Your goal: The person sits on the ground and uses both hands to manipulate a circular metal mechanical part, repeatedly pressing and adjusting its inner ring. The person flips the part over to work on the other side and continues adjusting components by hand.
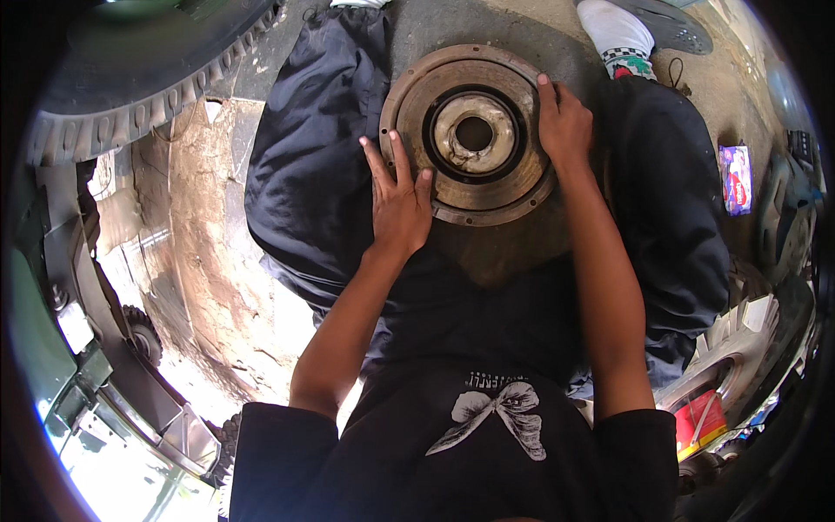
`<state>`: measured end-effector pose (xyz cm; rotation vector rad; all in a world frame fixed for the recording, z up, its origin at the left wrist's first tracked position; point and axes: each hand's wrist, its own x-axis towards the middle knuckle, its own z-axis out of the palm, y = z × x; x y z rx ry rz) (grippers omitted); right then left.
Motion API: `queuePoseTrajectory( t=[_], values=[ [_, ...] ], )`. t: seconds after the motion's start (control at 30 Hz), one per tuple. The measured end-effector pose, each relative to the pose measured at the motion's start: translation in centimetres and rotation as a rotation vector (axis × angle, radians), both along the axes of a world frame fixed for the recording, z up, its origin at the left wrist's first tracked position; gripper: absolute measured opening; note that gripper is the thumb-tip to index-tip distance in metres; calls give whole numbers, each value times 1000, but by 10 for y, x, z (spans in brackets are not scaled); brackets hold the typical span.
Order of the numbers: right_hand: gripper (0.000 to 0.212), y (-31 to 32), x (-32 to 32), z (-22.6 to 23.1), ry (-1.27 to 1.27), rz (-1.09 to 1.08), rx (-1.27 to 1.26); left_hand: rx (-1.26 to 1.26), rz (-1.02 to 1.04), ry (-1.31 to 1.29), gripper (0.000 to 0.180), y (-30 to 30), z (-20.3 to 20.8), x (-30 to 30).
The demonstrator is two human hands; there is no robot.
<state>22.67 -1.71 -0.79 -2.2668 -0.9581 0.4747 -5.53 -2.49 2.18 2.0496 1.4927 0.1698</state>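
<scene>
Between my spread legs, a round, rust-brown flanged metal disc (407, 130) lies face up. Small bolt holes run around its outer ring, and a pale worn hub (445, 139) surrounds a dark central hole. My left hand (402, 209) rests at the lower left of the rim with its fingers stretched and spread, the fingertips touching the ring. On the opposite side, my right hand (567, 126) grips the right edge; one finger points up along the rim, while its other fingers are partly hidden.
A large tyre (130, 122) fills the upper left. Metal vehicle parts (78, 244) stand below it. On the right are a purple packet (736, 180), another tyre (722, 348) and a red and yellow container (699, 422). A dark sandal (665, 26) lies at the upper right.
</scene>
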Motion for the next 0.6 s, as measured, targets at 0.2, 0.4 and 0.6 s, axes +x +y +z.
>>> queuePoseTrajectory(
  t=[0.2, 0.4, 0.6],
  values=[
    [63, 1, -2, 8, -40, 21, -61, 195, -85, 9, 71, 51, -16, 0],
    [62, 4, -2, 8, -24, 33, -46, 222, -121, -26, 71, 123, -17, 20],
    [63, 5, -3, 0, -55, -14, -75, 24, -34, -24, 71, 24, -31, -8]
  ],
)
